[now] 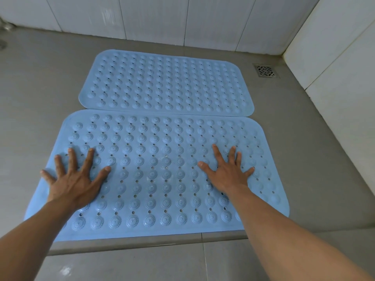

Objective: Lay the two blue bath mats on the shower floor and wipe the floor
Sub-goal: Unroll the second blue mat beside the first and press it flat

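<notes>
Two blue bath mats with raised round bumps and small holes lie flat on the grey shower floor (40,94). The far mat (166,84) sits nearer the back wall. The near mat (160,175) lies just in front of it, their long edges touching or slightly overlapping. My left hand (75,179) rests palm down with fingers spread on the left part of the near mat. My right hand (227,169) lies flat and spread on its right part. Neither hand holds anything. No cloth is in view.
A square metal drain grate (265,71) sits in the floor at the back right. White tiled walls (182,17) close the back and right side. A low raised curb (142,242) runs along the near mat's front edge. Metal fittings (4,33) show at the far left.
</notes>
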